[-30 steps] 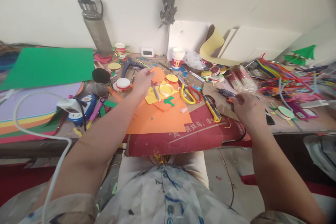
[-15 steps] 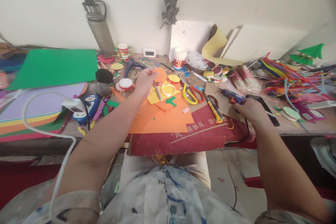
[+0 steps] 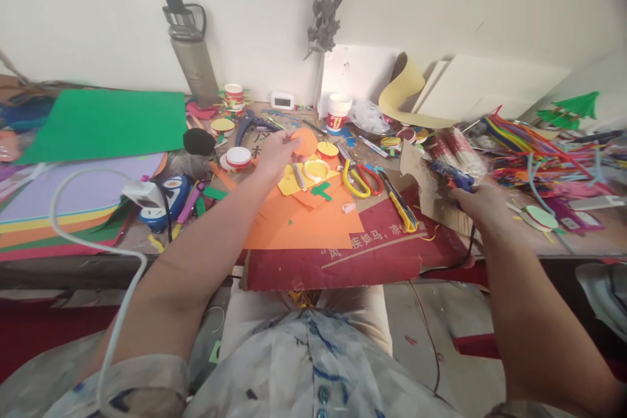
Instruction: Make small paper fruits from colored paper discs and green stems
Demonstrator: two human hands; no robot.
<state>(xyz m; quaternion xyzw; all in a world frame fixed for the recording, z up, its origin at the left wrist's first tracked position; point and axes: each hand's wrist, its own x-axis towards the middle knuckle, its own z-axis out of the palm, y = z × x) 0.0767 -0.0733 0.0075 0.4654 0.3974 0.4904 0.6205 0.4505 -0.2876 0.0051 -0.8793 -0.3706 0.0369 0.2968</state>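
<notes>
My left hand (image 3: 274, 153) pinches a small orange paper circle (image 3: 304, 142) above the middle of the craft table. Under it lie yellow and orange cut-outs and a large orange sheet (image 3: 304, 222). My right hand (image 3: 482, 202) is closed round a blue glue gun (image 3: 453, 175), lifted off the table; a piece of brown cardboard (image 3: 431, 192) rises with it and tilts up. A black cord hangs from the gun below my wrist.
Yellow and red scissors (image 3: 360, 179) and a yellow utility knife (image 3: 399, 202) lie between my hands. Green and coloured sheets (image 3: 102, 124) fill the left; pipe cleaners (image 3: 533, 144) the right. A grey bottle (image 3: 193, 59) and a paper cup (image 3: 337, 112) stand by the wall.
My right hand took hold of the blue glue gun and raised it, and the cardboard under it tipped up. My left hand kept the orange circle nearly still.
</notes>
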